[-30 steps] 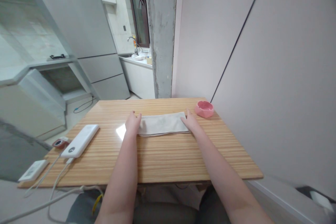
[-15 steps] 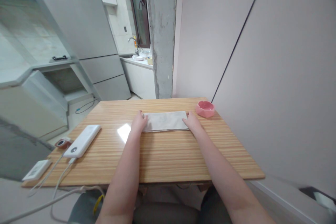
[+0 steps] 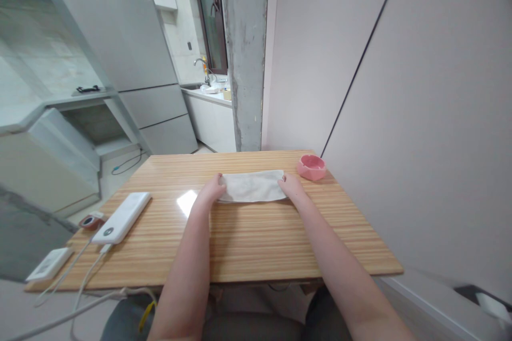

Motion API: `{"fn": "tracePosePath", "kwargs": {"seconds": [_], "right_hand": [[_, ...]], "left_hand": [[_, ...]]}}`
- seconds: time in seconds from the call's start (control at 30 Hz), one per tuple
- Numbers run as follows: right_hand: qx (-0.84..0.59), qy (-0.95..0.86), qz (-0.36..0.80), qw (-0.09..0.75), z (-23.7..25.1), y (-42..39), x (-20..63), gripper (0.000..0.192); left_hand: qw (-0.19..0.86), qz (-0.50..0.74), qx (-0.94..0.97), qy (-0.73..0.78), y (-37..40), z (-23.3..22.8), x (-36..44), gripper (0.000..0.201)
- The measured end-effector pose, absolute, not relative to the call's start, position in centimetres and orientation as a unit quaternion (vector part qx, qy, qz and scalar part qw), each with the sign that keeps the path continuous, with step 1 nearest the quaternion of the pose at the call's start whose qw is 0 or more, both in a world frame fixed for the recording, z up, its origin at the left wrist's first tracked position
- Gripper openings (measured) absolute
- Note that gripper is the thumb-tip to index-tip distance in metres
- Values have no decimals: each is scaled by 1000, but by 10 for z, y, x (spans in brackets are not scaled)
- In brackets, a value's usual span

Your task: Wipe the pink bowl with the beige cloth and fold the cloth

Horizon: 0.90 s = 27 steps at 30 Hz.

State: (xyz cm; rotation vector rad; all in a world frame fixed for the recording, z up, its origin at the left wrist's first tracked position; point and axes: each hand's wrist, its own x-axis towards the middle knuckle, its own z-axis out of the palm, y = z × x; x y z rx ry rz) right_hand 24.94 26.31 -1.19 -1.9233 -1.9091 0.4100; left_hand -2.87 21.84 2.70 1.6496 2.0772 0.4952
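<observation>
A pale grey-white folded cloth (image 3: 253, 186) stretches as a long strip between my two hands, over the far middle of the wooden table (image 3: 264, 245). At its left end, my left hand (image 3: 215, 188) is closed on the edge, thumb on the near face. My right hand (image 3: 290, 185) pinches the opposite end with the fingers curled behind it. The fingertips behind the cloth are mostly hidden. Just past my right hand stands a pink faceted ashtray (image 3: 311, 167).
On the table's left lie a white power bank (image 3: 123, 217) with cables, a small reddish-brown round-faced device (image 3: 91, 220) and a white flat box (image 3: 49, 265). A wall (image 3: 360, 160) runs along the right side. A fridge (image 3: 116, 37) stands beyond.
The cloth's near face has turned more toward me and its lower edge now bows slightly. My left hand has rotated inward at the wrist; the right grip looks much the same.
</observation>
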Motion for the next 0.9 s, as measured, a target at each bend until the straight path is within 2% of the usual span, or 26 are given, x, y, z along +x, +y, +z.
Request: {"fn": "tracePosePath", "kwargs": {"seconds": [0.37, 0.6, 0.73, 0.9], "right_hand": [[-690, -689, 132, 178, -14, 262, 247, 15], [-672, -706, 21, 224, -16, 258, 242, 51], [-622, -764, 50, 165, -22, 253, 233, 49], [-644, -752, 69, 124, -33, 254, 229, 56]], "left_hand": [[169, 115, 613, 763, 218, 21, -25, 58], [96, 129, 574, 803, 220, 15, -30, 60], [168, 174, 545, 803, 225, 11, -35, 58], [252, 236, 563, 751, 224, 13, -33, 61]]}}
